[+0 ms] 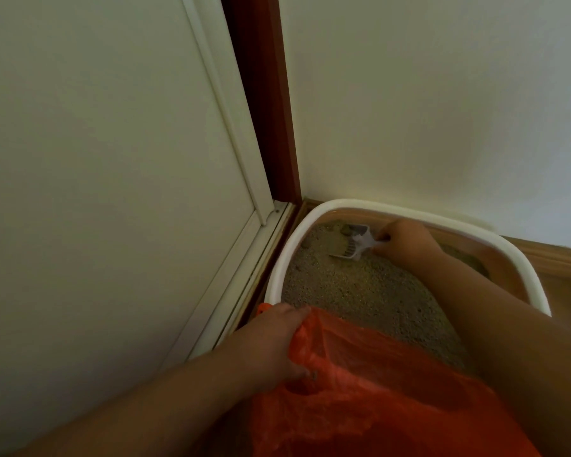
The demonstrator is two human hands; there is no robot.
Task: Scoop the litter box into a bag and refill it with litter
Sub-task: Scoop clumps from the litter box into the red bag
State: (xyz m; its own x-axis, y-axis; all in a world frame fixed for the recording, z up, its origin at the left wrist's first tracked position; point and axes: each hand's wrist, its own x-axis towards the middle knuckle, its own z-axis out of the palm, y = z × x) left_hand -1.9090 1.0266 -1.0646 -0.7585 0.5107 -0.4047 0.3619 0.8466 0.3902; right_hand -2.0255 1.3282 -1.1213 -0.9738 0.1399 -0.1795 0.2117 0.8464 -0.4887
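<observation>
Litter box [279, 265], white-rimmed, sits on the floor in the corner, tight between the wall [442, 94] and the door [96, 159], with grey litter [360, 291] spread across its bottom. At the far end the right hand [406, 240] holds a pale slotted scoop [351, 244], whose blade is down in the litter next to a few darker clumps [345, 229].

The likely trouble is the carry back. The bag [360, 390], orange and thin, lies at the near end of the box, well apart from the scoop, so a loaded blade has to cross most of the box; a tilt on the way would drop clumps back into the clean litter. The bag's mouth looks slack and only partly held up, so it may fold shut just as the scoop arrives, sending waste onto the floor. Its film also looks flimsy, and a hard scoop edge could snag it. Digging against the far wall may flick grains over the rim.

The right fingers [383, 238] are curled closed around the scoop's handle in a firm grip. The left hand [271, 341] grips the bag's edge, with its fingers [299, 316] bent over the bunched plastic and its thumb side tucked in the folds, beside the box's near left rim.
</observation>
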